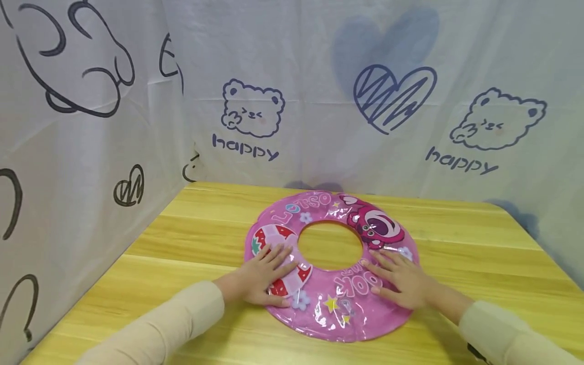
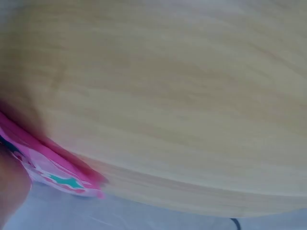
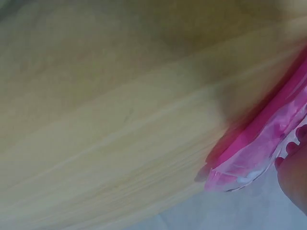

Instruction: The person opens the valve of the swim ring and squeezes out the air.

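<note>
A pink swim ring (image 1: 319, 319) with a bear face, strawberry prints, flowers and lettering lies flat on the wooden table, looking thin and only slightly filled. My left hand (image 1: 266, 276) rests on its left side over the strawberry print, fingers spread. On the right side my right hand (image 1: 399, 279) lies with straight fingers across the lettering below the bear face. In the left wrist view the edge of the swim ring (image 2: 62, 167) shows beside a bit of the left hand (image 2: 12, 189). The right wrist view has the ring's edge (image 3: 259, 139) beside the right hand (image 3: 295, 167).
The yellow wood-grain table (image 1: 191, 233) extends around the ring on all sides. White cloth (image 1: 315, 137) with drawn bears, hearts and the word "happy" hangs behind the table, and more cloth (image 1: 82, 177) stands along its left.
</note>
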`<state>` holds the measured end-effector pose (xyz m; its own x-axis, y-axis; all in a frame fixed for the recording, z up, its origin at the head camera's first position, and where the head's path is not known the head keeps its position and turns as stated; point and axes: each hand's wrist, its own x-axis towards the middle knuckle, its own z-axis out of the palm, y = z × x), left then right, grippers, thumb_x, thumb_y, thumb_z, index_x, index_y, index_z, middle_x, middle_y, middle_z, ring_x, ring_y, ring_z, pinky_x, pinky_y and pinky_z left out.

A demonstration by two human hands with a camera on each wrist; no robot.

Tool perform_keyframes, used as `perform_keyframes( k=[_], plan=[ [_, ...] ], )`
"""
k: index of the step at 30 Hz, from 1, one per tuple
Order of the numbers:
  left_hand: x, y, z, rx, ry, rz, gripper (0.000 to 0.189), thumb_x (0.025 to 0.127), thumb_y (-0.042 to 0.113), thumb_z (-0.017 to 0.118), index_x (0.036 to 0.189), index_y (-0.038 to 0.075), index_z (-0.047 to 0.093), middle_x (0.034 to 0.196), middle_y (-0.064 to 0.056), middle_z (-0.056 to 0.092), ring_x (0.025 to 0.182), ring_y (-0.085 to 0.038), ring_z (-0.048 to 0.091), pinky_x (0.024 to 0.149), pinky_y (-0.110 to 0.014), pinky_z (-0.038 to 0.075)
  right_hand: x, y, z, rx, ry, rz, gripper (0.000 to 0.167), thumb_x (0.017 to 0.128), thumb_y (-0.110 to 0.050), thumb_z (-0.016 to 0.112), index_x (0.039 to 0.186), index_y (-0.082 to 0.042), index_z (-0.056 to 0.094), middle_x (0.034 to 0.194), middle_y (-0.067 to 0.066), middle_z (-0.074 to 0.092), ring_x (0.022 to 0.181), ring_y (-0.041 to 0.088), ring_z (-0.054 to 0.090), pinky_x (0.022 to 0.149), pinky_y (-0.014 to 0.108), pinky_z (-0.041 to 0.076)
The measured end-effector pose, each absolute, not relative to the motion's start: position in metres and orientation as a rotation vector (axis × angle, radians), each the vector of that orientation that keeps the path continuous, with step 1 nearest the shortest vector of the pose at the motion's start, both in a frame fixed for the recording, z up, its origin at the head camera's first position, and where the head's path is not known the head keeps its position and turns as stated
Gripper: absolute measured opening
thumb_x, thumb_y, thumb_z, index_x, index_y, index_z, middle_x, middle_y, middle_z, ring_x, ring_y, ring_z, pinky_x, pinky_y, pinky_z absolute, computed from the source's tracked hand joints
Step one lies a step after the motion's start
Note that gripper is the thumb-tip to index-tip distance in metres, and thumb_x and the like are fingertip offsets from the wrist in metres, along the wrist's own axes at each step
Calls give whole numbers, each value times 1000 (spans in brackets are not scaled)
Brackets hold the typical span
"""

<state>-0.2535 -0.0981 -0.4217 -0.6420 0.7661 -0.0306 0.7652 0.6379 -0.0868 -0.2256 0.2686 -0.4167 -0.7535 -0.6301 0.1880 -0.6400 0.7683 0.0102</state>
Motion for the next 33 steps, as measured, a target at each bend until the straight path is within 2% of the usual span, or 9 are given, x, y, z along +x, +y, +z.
perform_keyframes(
  k=[13,17,20,21,23,25,33],
  plan=[
    [-271,-129,-414,-1098,-2900,52,87,82,68,47,148,15,25,156,-18,11,144,-38,6,117,-53,5,-209,259,-418,1121,-2726,127,58,89,-43,54,138,-13,46,144,15,42,132,40,35,104,59,28],
    [-278,-137,-415,-1054,-2887,43,88,82,67,49,148,13,25,155,-20,13,143,-40,6,116,-54,4,-204,256,-419,1147,-2727,149,60,90,-47,51,139,-14,44,146,13,40,134,38,32,111,52,19],
    [-282,-143,-416,-1028,-2889,36,89,82,66,49,147,11,26,154,-22,12,143,-41,6,116,-55,4,-202,254,-418,1171,-2694,127,61,90,-49,51,139,-13,45,145,13,41,133,38,33,117,35,0],
    [-283,-145,-416,-1023,-2890,29,89,82,66,50,147,10,26,154,-23,12,142,-42,7,116,-55,4,-202,253,-418,1187,-2668,95,61,90,-49,51,138,-12,45,144,13,42,132,38,35,118,32,-2],
    [-285,-148,-417,-1002,-2894,40,90,82,66,49,147,9,26,154,-24,12,142,-42,8,116,-55,5,-202,252,-419,1213,-2624,64,61,90,-48,52,137,-11,46,143,14,44,130,39,37,113,17,-14],
    [-287,-151,-417,-979,-2891,57,90,82,66,49,146,7,26,153,-25,13,141,-43,10,115,-56,6,-202,251,-419,1243,-2581,34,61,89,-47,53,136,-10,47,141,14,46,128,39,39,109,12,-20],
    [-295,-152,-410,-835,-2867,183,90,84,65,47,146,4,25,152,-26,14,141,-43,12,115,-57,10,-198,245,-417,1307,-2590,28,60,91,-44,51,138,-8,44,142,13,46,128,40,40,109,12,-19]
  ],
)
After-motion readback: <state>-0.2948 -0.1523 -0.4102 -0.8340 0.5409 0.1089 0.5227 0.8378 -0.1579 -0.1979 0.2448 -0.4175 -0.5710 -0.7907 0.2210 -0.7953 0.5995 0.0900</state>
